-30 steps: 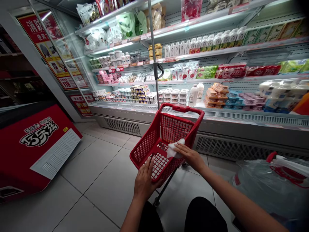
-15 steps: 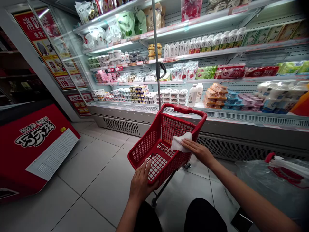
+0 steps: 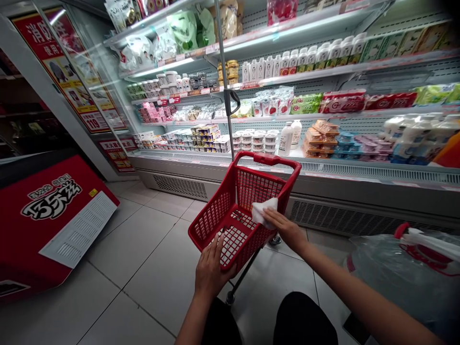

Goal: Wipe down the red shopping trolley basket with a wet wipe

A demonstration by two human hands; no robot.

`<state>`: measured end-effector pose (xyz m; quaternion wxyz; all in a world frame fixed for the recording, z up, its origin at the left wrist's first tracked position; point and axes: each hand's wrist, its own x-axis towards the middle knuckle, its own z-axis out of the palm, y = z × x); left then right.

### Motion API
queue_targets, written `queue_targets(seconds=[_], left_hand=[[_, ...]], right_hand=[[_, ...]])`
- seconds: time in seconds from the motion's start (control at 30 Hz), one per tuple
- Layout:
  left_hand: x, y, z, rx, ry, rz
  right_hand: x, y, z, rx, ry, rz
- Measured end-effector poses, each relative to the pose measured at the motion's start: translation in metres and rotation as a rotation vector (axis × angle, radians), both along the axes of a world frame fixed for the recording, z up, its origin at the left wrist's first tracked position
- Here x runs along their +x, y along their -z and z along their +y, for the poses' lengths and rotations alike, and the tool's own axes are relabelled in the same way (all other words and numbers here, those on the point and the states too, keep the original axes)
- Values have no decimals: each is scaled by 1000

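Observation:
A red plastic shopping cart [image 3: 245, 253] with mesh walls stands before me, its handle at the far end. My left hand [image 3: 209, 269] grips the cart's near rim, fingers over the inside and thumb on the outer wall. In my right hand [image 3: 286, 231] is a white cloth [image 3: 261, 211], pressed under the fingers against the right side wall near its top edge. The palm side of that hand is hidden.
Behind the cart runs a refrigerated shelf unit [image 3: 323, 168] stocked with dairy goods. A red freezer chest [image 3: 82, 218] stands at left. A large clear plastic container [image 3: 381, 268] with a red cap is at right, near a dark flat object [image 3: 355, 329] on the tiled floor.
My right hand and the cloth have shifted a little left along the right wall. The cart's handle end has moved slightly left. My left hand keeps its hold on the rim.

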<state>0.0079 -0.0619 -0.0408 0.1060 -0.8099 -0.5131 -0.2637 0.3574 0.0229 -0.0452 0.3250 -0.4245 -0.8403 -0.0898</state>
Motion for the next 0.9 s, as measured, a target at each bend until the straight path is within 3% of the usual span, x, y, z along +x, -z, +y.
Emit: queue_targets(seconds=[0.07, 0.13, 0.23, 0.3, 0.37, 0.43, 0.57, 0.67, 0.77, 0.9], left_hand=[[-1, 0, 0, -1, -3, 6], [-3, 0, -2, -8, -2, 12], [-2, 0, -5, -12, -1, 7], [0, 1, -6, -7, -4, 1], [2, 2, -6, 0, -6, -5], [4, 3, -6, 10, -6, -14], [5, 3, -4, 15, -11, -12], [4, 2, -5, 11, -7, 1], [4, 1, -6, 5, -3, 0], [7, 2, -7, 6, -2, 11]], right_hand=[[5, -7, 3, -19, -86, -55], [27, -21, 18, -30, -76, -81], [64, -42, 51, -30, 105, -26], [73, -46, 64, -16, 199, 33], [61, -39, 61, 0, 221, 84], [32, -23, 42, -1, 179, 111], [-34, 8, -15, -42, -25, 89], [-45, 11, -33, -76, -171, 9], [-13, -4, -13, -80, -216, -59], [46, -25, 37, -57, 27, 47]])
